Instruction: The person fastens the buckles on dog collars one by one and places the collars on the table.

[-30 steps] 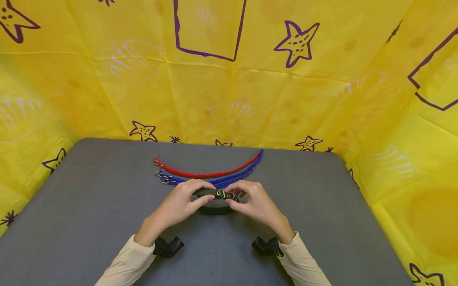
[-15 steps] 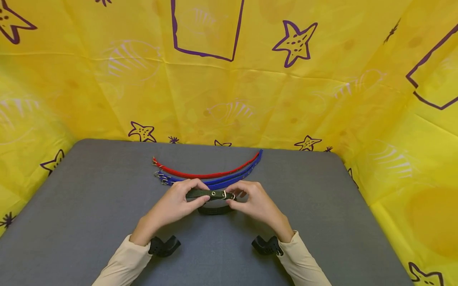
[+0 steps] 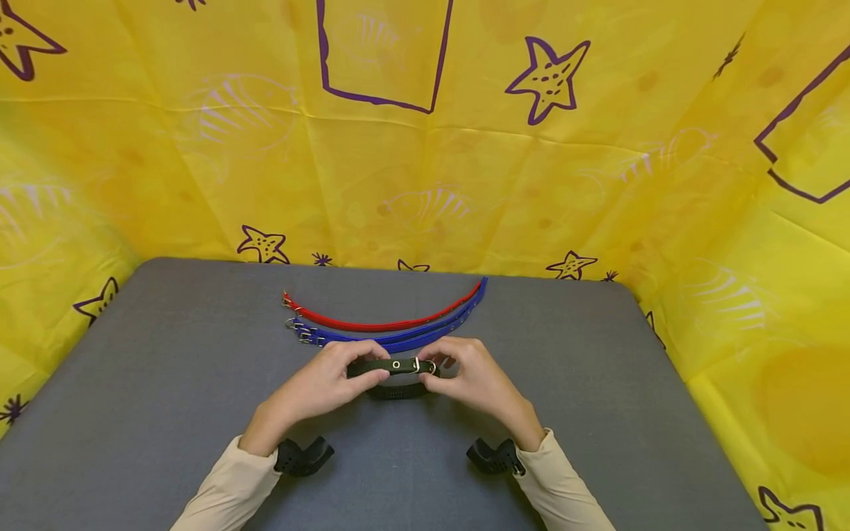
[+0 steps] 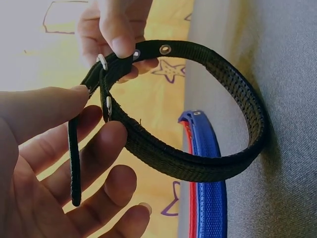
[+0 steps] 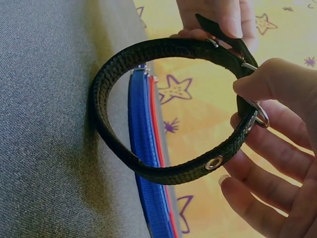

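A dark webbing collar (image 3: 398, 393) with metal eyelets is closed into a loop, its lower side on the table. My left hand (image 3: 322, 383) pinches the strap between thumb and fingers, left of the buckle (image 3: 417, 365). In the left wrist view, the strap's free tail (image 4: 74, 168) hangs past the left thumb. My right hand (image 3: 474, 376) pinches the collar at its buckle end, beside the D-ring (image 5: 261, 116). One eyelet (image 3: 396, 365) shows between the two hands. The right thumb (image 5: 270, 82) lies over the band just by the buckle.
Behind the hands, a red collar (image 3: 378, 327) and blue collars (image 3: 412, 343) lie curved side by side on the grey table (image 3: 166, 383), buckles to the left. A yellow patterned cloth (image 3: 425, 162) walls the back and sides. Both wrists wear black camera mounts (image 3: 304, 457).
My left hand has shifted left and slightly toward me, drawing the strap with it; the eyelet now sits farther from the buckle. My right hand has stayed almost in place.
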`<action>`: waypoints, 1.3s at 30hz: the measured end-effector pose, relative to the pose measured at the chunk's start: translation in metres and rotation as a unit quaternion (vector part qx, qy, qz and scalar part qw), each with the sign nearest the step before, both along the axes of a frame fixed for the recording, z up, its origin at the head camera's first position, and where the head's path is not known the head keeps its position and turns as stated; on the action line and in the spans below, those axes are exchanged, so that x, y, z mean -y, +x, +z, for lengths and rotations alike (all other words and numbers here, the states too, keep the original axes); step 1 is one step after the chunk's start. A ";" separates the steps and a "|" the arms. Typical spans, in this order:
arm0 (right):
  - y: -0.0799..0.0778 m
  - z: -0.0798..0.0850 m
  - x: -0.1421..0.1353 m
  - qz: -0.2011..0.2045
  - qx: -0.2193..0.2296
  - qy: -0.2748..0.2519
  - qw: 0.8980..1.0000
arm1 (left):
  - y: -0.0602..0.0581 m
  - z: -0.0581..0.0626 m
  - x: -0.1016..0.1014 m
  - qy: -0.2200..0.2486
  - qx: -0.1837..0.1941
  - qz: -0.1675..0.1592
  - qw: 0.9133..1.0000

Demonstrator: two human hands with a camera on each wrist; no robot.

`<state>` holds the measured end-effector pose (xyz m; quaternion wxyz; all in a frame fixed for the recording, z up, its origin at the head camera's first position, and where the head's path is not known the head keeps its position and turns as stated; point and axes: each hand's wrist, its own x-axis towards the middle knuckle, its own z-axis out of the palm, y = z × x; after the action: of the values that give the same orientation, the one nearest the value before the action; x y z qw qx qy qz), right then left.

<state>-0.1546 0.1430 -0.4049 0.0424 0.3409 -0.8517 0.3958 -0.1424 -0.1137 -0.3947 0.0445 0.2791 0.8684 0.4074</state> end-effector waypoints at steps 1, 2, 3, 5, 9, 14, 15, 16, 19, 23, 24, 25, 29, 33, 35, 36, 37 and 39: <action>0.000 0.000 0.000 -0.001 0.000 0.001 1.000 | 0.000 0.000 0.000 0.001 -0.003 0.001 1.000; 0.000 0.000 0.000 -0.001 -0.001 0.001 1.000 | 0.000 0.000 0.000 0.002 -0.008 0.001 1.000; 0.000 0.000 0.000 -0.001 0.000 0.002 1.000 | 0.000 -0.001 0.000 0.003 -0.015 0.002 1.000; 0.000 0.000 0.000 -0.003 0.002 0.004 1.000 | 0.000 -0.001 0.000 0.006 -0.025 0.003 1.000; 0.001 0.001 0.000 -0.005 0.006 0.008 1.000 | 0.000 -0.002 0.000 0.016 -0.038 0.004 0.999; 0.001 0.002 0.001 -0.005 0.004 0.011 1.000 | -0.001 -0.001 0.001 0.019 -0.041 0.011 0.999; 0.001 0.002 0.001 -0.005 0.003 0.012 1.000 | -0.001 -0.001 0.001 0.019 -0.038 0.012 0.999; 0.001 0.002 0.001 -0.005 0.001 0.014 1.000 | -0.001 -0.001 0.001 0.019 -0.032 0.010 0.999; 0.001 0.001 0.002 -0.004 -0.006 0.018 1.000 | -0.001 -0.003 0.002 0.016 -0.008 -0.001 1.000; 0.001 0.000 0.001 0.000 -0.008 0.022 1.000 | -0.002 -0.004 0.000 0.020 0.002 -0.010 1.000; 0.001 0.000 0.001 0.002 -0.008 0.021 1.000 | -0.001 -0.004 0.000 0.021 -0.003 -0.009 1.000; 0.001 -0.001 0.001 0.004 -0.008 0.020 1.000 | -0.001 -0.004 -0.001 0.023 -0.007 -0.009 1.000; 0.001 -0.001 0.002 0.010 -0.006 0.011 1.000 | -0.001 -0.005 -0.002 0.027 -0.028 -0.003 0.999; 0.001 -0.001 0.004 0.014 -0.004 0.004 1.000 | -0.001 -0.005 -0.002 0.034 -0.037 0.003 0.999; 0.001 -0.001 0.004 0.014 -0.002 0.002 1.000 | -0.001 -0.005 -0.002 0.042 -0.039 0.004 0.998; 0.001 -0.001 0.004 0.014 -0.002 0.002 1.000 | -0.001 -0.005 -0.003 0.046 -0.040 0.004 0.998; 0.002 -0.001 0.004 0.014 0.000 0.002 1.000 | -0.001 -0.005 -0.003 0.050 -0.041 0.004 0.998; 0.002 0.000 0.004 0.013 0.004 0.000 1.000 | -0.001 -0.004 -0.003 0.058 -0.043 0.002 0.997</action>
<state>-0.1529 0.1395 -0.4053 0.0339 0.3506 -0.8474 0.3972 -0.1432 -0.1109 -0.3990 -0.0104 0.2964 0.8449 0.4451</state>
